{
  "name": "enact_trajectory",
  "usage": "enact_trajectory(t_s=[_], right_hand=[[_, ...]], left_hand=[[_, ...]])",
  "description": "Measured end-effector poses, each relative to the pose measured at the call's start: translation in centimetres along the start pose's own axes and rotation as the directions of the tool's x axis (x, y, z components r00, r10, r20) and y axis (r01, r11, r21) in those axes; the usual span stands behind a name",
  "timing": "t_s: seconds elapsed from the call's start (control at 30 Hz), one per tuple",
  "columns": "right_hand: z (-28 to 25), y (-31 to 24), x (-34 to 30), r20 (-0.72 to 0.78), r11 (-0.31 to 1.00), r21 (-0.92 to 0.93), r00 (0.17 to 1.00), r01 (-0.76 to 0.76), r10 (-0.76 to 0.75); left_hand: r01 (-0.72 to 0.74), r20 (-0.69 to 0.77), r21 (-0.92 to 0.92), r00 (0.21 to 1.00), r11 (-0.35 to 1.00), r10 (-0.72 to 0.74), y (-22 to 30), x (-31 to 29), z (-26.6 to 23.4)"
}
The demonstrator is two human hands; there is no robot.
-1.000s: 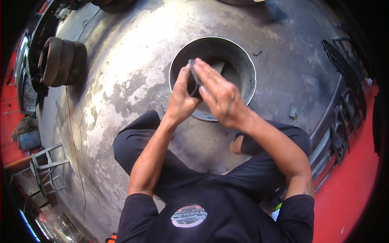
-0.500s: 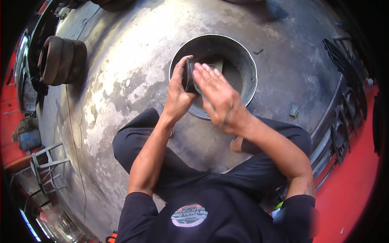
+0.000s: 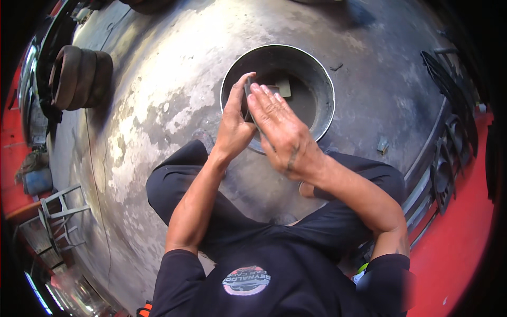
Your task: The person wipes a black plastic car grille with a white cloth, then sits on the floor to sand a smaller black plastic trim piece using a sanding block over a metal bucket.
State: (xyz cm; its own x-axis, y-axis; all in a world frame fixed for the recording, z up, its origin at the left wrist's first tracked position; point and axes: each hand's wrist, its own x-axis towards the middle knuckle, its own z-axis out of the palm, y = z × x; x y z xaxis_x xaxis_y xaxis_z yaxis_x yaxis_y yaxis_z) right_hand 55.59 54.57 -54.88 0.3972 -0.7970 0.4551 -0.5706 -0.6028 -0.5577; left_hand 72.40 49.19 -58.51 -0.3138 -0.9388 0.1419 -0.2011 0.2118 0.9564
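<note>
Above a round metal basin [image 3: 329,87], my left hand [image 3: 234,127] grips a dark flat piece [image 3: 246,98] on edge, fingers along its far side and thumb at its near end. Its exact kind is hidden between my hands. My right hand [image 3: 285,132] lies flat against the piece's right side, fingers straight and together, pointing away from me. Whether anything thin sits under that palm I cannot tell. Inside the basin, just past my right fingertips, rests a small pale rectangular block [image 3: 284,87].
My bent legs flank the basin on a worn concrete floor [image 3: 158,79]. Stacked dark rings [image 3: 79,79] stand at far left, a grey metal frame [image 3: 63,211] at left. Dark vehicle parts [image 3: 443,164] line the right by a red surface [image 3: 465,222]. A small object [image 3: 383,145] lies right of the basin.
My right hand has slid slightly left and toward me against the dark piece, which now shows less between my hands. More of the pale block shows. My left hand has barely shifted.
</note>
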Motion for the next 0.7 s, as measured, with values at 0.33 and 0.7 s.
enact_trajectory(t_s=[0.33,0.7], right_hand=[[-0.1,3.1,0.5,0.091,0.998,-0.030,0.994,-0.064,0.066],[0.1,2.7,0.4,0.022,0.994,-0.077,0.996,-0.084,0.086]], left_hand=[[0.092,-0.020,-0.117,0.995,0.989,-0.095,0.2,-0.3,-0.1],[0.102,-0.004,-0.168,0.995,0.981,-0.104,1.0,-0.3,0.1]])
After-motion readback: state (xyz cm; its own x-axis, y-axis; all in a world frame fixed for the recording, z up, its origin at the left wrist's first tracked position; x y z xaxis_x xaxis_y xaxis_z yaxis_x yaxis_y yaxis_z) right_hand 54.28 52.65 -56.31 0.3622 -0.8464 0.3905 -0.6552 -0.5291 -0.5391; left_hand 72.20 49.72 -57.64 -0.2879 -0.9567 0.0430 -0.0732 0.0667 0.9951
